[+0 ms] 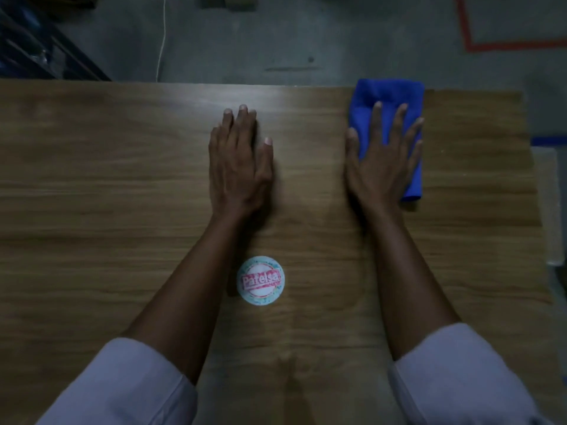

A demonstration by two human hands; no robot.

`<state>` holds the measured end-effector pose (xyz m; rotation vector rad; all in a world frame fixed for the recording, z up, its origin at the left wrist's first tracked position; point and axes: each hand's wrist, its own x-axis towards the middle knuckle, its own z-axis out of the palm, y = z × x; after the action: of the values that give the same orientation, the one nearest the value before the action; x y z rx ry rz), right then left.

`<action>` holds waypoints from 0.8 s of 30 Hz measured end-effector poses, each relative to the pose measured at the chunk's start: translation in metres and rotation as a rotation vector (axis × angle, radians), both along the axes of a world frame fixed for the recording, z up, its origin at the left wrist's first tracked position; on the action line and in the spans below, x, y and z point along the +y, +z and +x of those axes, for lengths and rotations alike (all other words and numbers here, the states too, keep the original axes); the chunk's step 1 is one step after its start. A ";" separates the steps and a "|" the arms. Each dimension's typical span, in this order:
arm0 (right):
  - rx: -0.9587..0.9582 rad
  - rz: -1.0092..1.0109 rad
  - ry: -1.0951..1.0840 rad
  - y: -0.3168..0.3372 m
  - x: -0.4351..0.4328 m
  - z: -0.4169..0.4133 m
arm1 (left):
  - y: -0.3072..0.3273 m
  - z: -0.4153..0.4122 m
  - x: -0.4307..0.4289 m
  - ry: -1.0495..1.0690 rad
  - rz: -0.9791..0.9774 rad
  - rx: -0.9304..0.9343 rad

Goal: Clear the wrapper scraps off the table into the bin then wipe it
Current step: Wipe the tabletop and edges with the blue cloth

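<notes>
Blue cloth (387, 94) beneath splayed right hand (383, 162); left hand (240, 167) apparently flat.

left hand (239, 162): flat, fingers together | right hand (382, 161): flat, fingers spread

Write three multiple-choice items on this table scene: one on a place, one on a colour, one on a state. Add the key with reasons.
1. Where does the round disc lie?
A) between the left forearm and right forearm
B) on top of the cloth
C) at the far left corner

2. What colour is the cloth?
A) red
B) blue
C) white

3. How does the right hand lie?
A) a fist held off the table
B) pinching the disc
C) flat on the cloth, fingers spread

Key: 1 A, the disc sits on the table between both arms; 2 B, the cloth is plainly blue; 3 C, straight fingers press the cloth.
</notes>
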<state>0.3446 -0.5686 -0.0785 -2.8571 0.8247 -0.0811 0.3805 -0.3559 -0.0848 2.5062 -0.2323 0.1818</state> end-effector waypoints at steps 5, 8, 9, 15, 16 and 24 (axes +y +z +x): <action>0.030 0.009 0.179 0.004 0.049 0.048 | 0.007 0.004 0.003 -0.016 -0.201 0.043; 0.073 0.106 0.463 0.014 0.084 0.066 | 0.013 0.001 0.004 0.013 -0.277 0.066; 0.132 0.147 0.562 0.018 0.092 0.068 | 0.016 0.000 0.004 0.024 -0.298 0.083; -0.098 0.218 0.464 0.001 -0.003 0.019 | 0.016 -0.002 0.005 0.005 -0.277 0.100; -0.110 0.167 0.342 -0.001 -0.033 0.011 | 0.015 -0.002 0.004 0.002 -0.262 0.095; -0.077 0.086 0.169 -0.002 0.000 0.057 | 0.011 -0.001 0.000 0.013 -0.236 0.074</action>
<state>0.4015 -0.5689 -0.0800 -2.8095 0.5564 -0.1301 0.3800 -0.3556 -0.0736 2.2760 -0.1544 0.1148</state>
